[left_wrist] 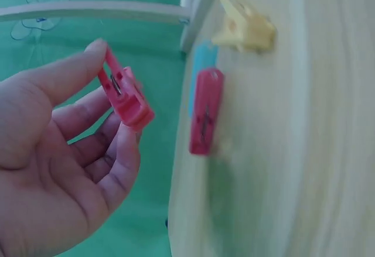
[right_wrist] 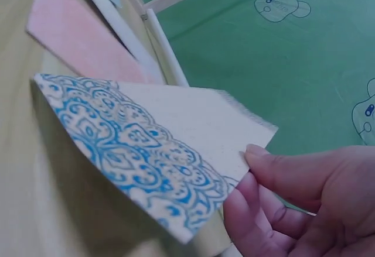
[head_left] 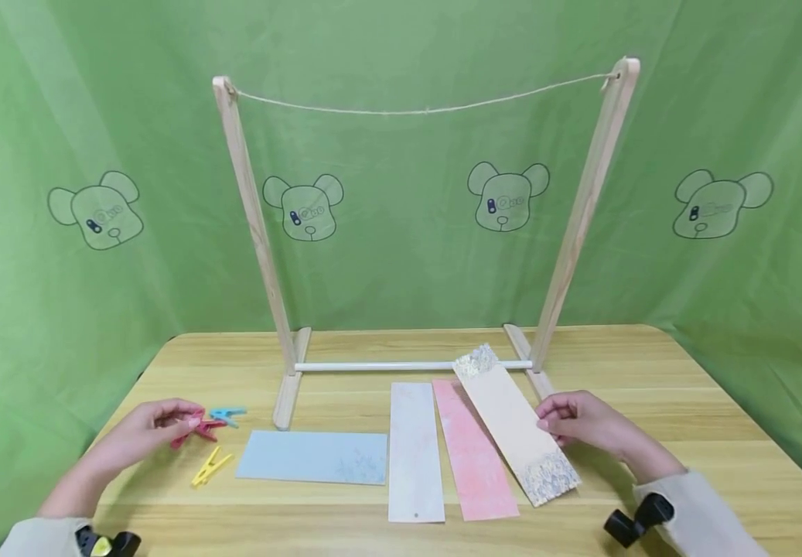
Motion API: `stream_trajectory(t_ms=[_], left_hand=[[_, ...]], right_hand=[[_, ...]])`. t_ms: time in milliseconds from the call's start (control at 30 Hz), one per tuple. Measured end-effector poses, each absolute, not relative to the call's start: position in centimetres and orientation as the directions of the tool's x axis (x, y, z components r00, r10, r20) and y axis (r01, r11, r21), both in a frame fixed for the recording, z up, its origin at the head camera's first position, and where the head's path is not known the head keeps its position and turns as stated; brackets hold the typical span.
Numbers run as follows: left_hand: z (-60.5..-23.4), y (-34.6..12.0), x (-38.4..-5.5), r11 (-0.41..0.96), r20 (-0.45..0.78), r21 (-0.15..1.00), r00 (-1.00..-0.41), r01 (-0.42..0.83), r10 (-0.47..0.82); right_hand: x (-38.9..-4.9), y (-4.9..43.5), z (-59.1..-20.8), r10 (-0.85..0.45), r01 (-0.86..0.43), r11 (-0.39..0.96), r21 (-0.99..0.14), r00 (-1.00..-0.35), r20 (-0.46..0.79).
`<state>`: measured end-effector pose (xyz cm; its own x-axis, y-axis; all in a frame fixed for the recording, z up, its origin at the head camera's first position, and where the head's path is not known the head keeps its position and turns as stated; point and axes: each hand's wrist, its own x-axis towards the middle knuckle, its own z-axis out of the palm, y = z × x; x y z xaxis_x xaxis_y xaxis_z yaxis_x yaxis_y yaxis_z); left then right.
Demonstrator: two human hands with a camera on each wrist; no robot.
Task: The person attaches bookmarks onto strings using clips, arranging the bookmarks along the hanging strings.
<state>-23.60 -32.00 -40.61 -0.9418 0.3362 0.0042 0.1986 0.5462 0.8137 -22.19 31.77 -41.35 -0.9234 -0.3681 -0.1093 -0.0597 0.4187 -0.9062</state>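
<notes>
My left hand (head_left: 153, 428) pinches a red clothespin (left_wrist: 126, 96) between thumb and fingers, just above the table. A second red clothespin (left_wrist: 206, 112) lies below it, beside a blue clothespin (head_left: 226, 416) and a yellow clothespin (head_left: 209, 468). With thumb and fingers, my right hand (head_left: 585, 422) grips the long edge of a cream paper strip (head_left: 512, 418). Blue lace-like patterns mark both ends of this strip, which is raised and tilted over a pink strip (head_left: 477, 456). Beside the pink one lie a pale white strip (head_left: 416, 456) and a light blue strip (head_left: 310, 456).
Behind the strips stands a wooden frame with a left post (head_left: 254, 216) and a right post (head_left: 585, 209). A thin string (head_left: 401, 113) sags between their tops, and a white bar (head_left: 373, 367) joins their feet. Green cloth (head_left: 401, 278) hangs behind the wooden table (head_left: 345, 534).
</notes>
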Motion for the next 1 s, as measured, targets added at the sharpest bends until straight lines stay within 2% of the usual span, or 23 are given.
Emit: stream_trajectory(t_ms=[167,467,1000], left_hand=[[-40.0,-30.6,-24.1,0.57,0.046,0.802,-0.969,0.18,0.241],[-38.7,-27.3,-25.8,0.557,0.11,0.799,-0.965,0.227,0.236],[-34.9,-19.1,-29.4,0.448,0.122,0.85,-0.931,0.277,0.343]], right_hand=[[-23.0,31.0,-40.2,-0.324,-0.048,0.427,-0.903,-0.94,-0.103],[-24.6,30.0,-38.7,-0.302,-0.121,0.416,-0.901,-0.953,-0.011],[-28.0,28.6,-36.0,-0.165,-0.215,0.405,-0.888,-0.973,0.16]])
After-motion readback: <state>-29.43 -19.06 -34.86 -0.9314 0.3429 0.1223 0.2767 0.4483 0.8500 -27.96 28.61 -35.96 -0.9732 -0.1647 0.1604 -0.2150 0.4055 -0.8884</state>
